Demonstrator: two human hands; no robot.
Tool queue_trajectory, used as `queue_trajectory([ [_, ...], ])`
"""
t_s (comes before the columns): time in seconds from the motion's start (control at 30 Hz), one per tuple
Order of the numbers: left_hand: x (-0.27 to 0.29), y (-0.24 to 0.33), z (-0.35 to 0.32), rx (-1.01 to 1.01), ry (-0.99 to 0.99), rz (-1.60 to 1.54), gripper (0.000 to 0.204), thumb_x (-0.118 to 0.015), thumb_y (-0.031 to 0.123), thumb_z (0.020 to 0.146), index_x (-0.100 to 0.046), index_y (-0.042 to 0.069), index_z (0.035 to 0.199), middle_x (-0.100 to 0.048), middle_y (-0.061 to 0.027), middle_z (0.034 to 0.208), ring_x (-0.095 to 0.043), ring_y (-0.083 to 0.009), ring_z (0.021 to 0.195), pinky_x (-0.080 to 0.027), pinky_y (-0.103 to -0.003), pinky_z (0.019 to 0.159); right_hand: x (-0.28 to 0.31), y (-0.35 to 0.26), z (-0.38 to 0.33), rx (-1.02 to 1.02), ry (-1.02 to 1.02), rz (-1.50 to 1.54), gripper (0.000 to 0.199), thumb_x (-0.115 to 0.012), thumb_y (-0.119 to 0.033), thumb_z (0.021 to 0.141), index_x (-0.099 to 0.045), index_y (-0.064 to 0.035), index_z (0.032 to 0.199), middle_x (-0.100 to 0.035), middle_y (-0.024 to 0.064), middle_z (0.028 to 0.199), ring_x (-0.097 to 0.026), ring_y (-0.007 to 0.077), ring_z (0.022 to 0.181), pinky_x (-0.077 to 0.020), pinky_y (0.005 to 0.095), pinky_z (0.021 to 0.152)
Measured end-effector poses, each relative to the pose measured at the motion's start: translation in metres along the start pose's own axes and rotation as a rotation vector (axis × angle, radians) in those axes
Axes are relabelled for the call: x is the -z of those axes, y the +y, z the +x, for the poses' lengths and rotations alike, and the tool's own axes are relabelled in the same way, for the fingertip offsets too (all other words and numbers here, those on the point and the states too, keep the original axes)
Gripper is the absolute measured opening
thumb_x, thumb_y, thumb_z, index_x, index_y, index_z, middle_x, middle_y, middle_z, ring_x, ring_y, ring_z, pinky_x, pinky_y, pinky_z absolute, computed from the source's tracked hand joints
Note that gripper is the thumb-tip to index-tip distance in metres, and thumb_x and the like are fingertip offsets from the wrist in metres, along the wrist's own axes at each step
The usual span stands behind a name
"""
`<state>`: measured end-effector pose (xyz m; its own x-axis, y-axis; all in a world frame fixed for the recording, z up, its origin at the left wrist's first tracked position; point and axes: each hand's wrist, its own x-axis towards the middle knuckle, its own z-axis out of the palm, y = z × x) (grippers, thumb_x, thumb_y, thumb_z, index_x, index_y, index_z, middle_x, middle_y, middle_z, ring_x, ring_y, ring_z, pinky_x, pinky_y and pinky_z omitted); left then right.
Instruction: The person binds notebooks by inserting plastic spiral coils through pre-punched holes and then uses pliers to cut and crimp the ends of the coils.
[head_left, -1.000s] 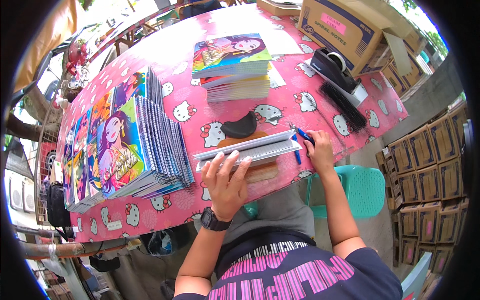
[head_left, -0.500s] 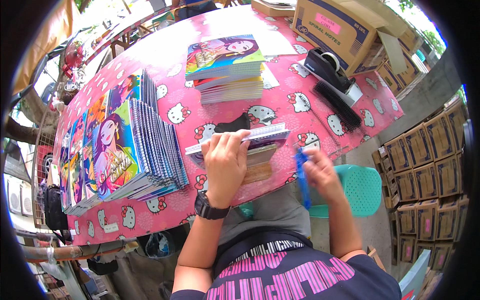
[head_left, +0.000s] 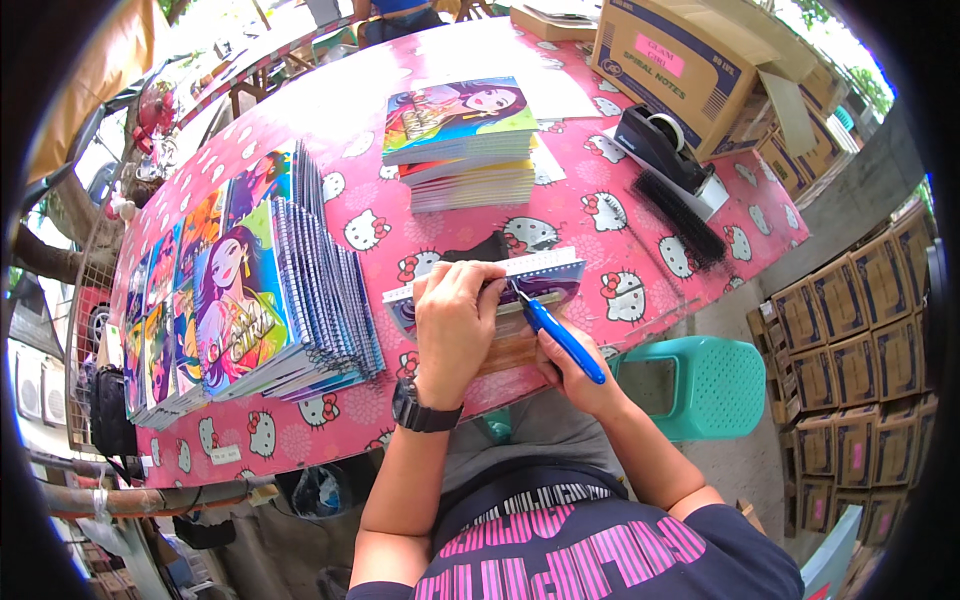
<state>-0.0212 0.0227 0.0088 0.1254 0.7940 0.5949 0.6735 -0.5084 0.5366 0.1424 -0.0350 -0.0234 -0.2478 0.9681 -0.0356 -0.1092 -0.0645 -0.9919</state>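
My left hand (head_left: 455, 315), with a black watch at the wrist, grips a notebook (head_left: 556, 282) by its punched top edge, fingers over the holes and thumb pressed in. The notebook stands tilted on edge near the table's front, over a wooden block (head_left: 505, 356). In my right hand (head_left: 582, 374) is a pair of blue-handled pliers (head_left: 563, 340), closed in my fingers. Its dark tip meets the row of holes right beside my left thumb. What the jaws grip is too small to make out. Behind the notebook lies a black object (head_left: 480, 250), partly hidden.
Spiral notebooks (head_left: 240, 310) stand in stacks at the left, and another notebook pile (head_left: 460, 145) sits farther back. At right are black spiral coils (head_left: 680, 218), a tape dispenser (head_left: 652, 140) and a cardboard box (head_left: 675, 80). A green stool (head_left: 710, 385) stands beside the table.
My right hand has swung left with the pliers, from beside the notebook to its punched edge. The left hand still holds the notebook in nearly the same place.
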Motion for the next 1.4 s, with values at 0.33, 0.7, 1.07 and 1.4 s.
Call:
queue_trajectory([
  [0.33, -0.002, -0.001, -0.002, -0.005, 0.018, -0.004, 0.007, -0.069, 0.011, 0.079, -0.067, 0.008, 0.086, -0.068, -0.0047, 0.085, -0.059, -0.0233, 0.085, -0.039, -0.035, 0.084, -0.001, -0.001, 0.000, -0.069, -0.005, 0.078, 0.033, -0.036, -0.032, 0.103, -0.053, -0.0051, 0.112, -0.041, -0.0013, 0.053, -0.033, 0.0059, 0.043, -0.0261, 0.0195, 0.041],
  [0.7, 0.008, -0.001, 0.002, -0.032, -0.071, -0.061, 0.012, -0.069, 0.006, 0.075, -0.066, 0.007, 0.086, -0.067, -0.0047, 0.086, -0.058, -0.0234, 0.084, -0.037, -0.035, 0.083, -0.015, 0.001, 0.005, -0.085, 0.098, 0.162, 0.032, -0.037, -0.030, 0.103, -0.055, -0.0043, 0.111, -0.043, -0.0012, 0.054, -0.033, 0.0065, 0.042, -0.0269, 0.0200, 0.041],
  [1.07, 0.001, -0.007, 0.009, 0.055, -0.172, 0.019, 0.021, -0.067, 0.009, 0.077, -0.068, 0.013, 0.098, -0.062, -0.0050, 0.085, -0.058, -0.0236, 0.088, -0.034, -0.036, 0.084, 0.008, -0.019, -0.015, -0.104, -0.052, 0.150, 0.031, -0.037, -0.030, 0.103, -0.056, -0.0051, 0.107, -0.039, -0.0040, 0.055, -0.031, 0.0045, 0.044, -0.0257, 0.0201, 0.042],
  [1.4, 0.011, -0.011, 0.025, 0.117, -0.489, 0.014, 0.018, -0.064, 0.014, 0.082, -0.067, 0.015, 0.100, -0.059, -0.0046, 0.085, -0.057, -0.0220, 0.090, -0.032, -0.038, 0.086, 0.116, 0.042, 0.004, 0.085, 0.554, -0.275, 0.028, -0.045, -0.029, 0.101, -0.059, -0.0046, 0.101, -0.046, -0.0012, 0.058, -0.040, 0.0066, 0.049, -0.0311, 0.0252, 0.046],
])
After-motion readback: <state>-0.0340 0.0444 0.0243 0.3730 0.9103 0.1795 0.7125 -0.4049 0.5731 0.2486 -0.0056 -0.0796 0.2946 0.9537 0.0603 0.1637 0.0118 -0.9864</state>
